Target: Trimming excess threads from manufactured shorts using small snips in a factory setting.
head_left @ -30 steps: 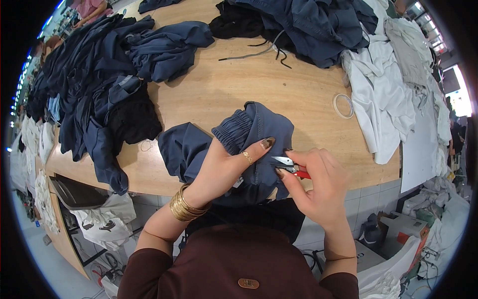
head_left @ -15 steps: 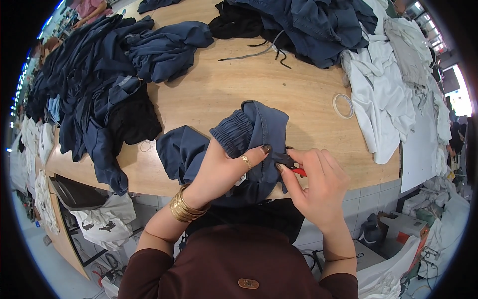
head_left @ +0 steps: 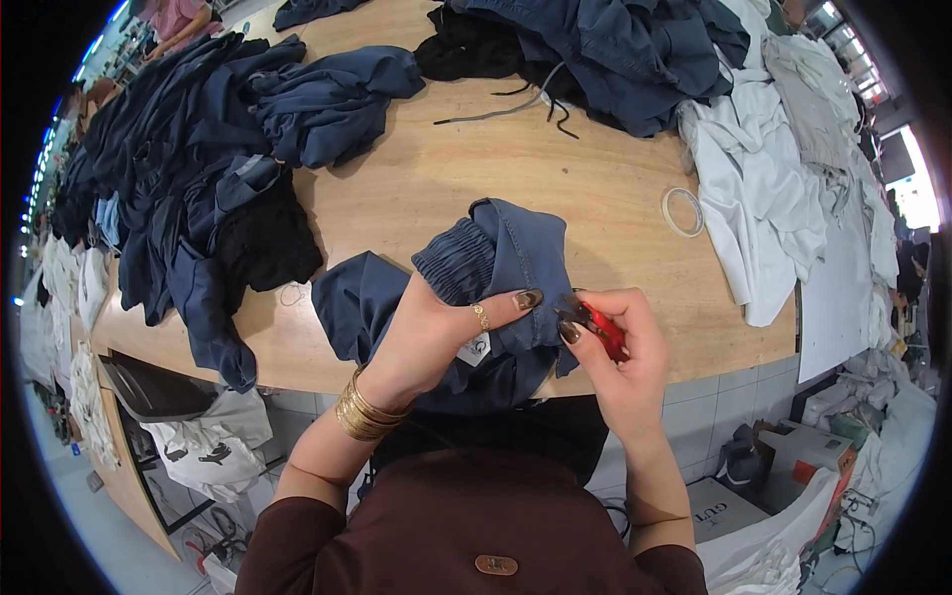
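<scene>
Near the table's front edge lies a blue-grey garment [head_left: 535, 253] with a gathered elastic band and a stitched seam. My left hand [head_left: 436, 332] grips it, thumb pressed on top along the seam and the other fingers hidden under the cloth. A small white label [head_left: 476, 348] shows beside that thumb. At the garment's right edge my right hand [head_left: 635, 342] is closed round red-handled thread snips [head_left: 607, 332]. Their dark blades point toward the fabric by the seam; whether they touch it I cannot tell. More of the same cloth [head_left: 362, 297] spreads out left of my left wrist.
Dark blue garments [head_left: 169, 149] are heaped at the left, and another pile [head_left: 615, 59] with loose drawstrings sits at the back. White cloth [head_left: 759, 198] hangs over the right side, near a roll of tape [head_left: 683, 212]. A person in pink [head_left: 178, 22] is at the far left.
The snips have turned in my right hand, so more of the red handle shows. That hand has shifted slightly left, and the garment has moved a little left with my left hand.
</scene>
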Available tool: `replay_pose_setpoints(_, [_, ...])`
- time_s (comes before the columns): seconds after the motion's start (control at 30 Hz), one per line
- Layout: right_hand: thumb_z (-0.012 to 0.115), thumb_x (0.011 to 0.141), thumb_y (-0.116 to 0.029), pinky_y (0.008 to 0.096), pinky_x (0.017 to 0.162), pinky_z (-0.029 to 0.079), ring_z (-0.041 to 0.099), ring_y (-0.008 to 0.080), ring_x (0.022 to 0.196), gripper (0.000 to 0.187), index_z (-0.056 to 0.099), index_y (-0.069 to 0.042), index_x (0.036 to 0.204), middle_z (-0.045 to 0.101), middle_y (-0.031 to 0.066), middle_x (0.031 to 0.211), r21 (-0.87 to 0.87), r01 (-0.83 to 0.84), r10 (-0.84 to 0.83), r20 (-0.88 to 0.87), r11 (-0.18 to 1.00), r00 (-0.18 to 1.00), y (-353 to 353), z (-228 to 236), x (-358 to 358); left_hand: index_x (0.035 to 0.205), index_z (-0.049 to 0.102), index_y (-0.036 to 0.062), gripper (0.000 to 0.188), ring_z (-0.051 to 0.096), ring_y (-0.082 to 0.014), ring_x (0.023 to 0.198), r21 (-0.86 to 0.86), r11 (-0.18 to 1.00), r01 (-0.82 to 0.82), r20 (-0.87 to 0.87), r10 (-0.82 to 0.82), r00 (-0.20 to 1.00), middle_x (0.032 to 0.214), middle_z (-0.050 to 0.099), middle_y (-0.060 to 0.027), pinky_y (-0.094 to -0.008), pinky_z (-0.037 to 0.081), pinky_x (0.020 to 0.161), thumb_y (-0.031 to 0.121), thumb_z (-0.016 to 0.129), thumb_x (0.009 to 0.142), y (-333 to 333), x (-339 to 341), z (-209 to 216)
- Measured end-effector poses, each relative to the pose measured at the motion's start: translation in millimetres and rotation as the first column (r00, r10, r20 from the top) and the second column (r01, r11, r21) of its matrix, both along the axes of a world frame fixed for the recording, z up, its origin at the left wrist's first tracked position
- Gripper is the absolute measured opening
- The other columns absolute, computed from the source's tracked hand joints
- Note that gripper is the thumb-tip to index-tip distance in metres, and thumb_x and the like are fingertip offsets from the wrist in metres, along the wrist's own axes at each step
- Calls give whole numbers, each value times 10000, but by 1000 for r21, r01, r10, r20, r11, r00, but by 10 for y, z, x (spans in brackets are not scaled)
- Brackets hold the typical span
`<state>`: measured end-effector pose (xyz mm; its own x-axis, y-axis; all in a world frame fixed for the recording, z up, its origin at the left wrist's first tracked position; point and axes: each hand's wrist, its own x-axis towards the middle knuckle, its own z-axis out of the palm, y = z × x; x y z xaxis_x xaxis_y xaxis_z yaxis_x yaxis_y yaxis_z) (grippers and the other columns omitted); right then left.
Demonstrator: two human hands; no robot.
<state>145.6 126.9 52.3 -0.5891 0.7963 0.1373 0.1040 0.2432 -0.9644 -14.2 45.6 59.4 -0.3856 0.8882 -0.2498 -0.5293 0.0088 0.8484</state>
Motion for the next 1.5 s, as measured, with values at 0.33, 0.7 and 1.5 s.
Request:
replay_pose_setpoints(0.33, [678,666,-35,271,530,421,559,203,599,195,622,-9,851,591,89,702,538,-295,128,326,790,937,257,333,62,1104,533,-26,382,577,-109,903,32,997,73,-89,-70,994,1012,607,-45,-247,478,806,-74,652,745,-18,-42,24])
replay_pose_setpoints(0.7, [696,682,-90,277,510,407,542,192,574,167,597,-47,811,582,48,680,544,-311,133,342,780,930,255,310,37,1073,548,-24,355,575,-95,872,44,993,112,-131,-105,986,973,619,-40,-235,470,786,-66,662,739,-32,-69,-6])
replay_pose_setpoints(1.5, [720,674,-116,280,498,414,552,176,581,220,610,-73,859,577,37,727,467,-182,106,185,865,977,144,333,-4,1100,535,-22,388,569,-101,893,43,993,108,-93,-104,990,990,613,-39,-244,468,808,-76,660,737,-31,-43,12])
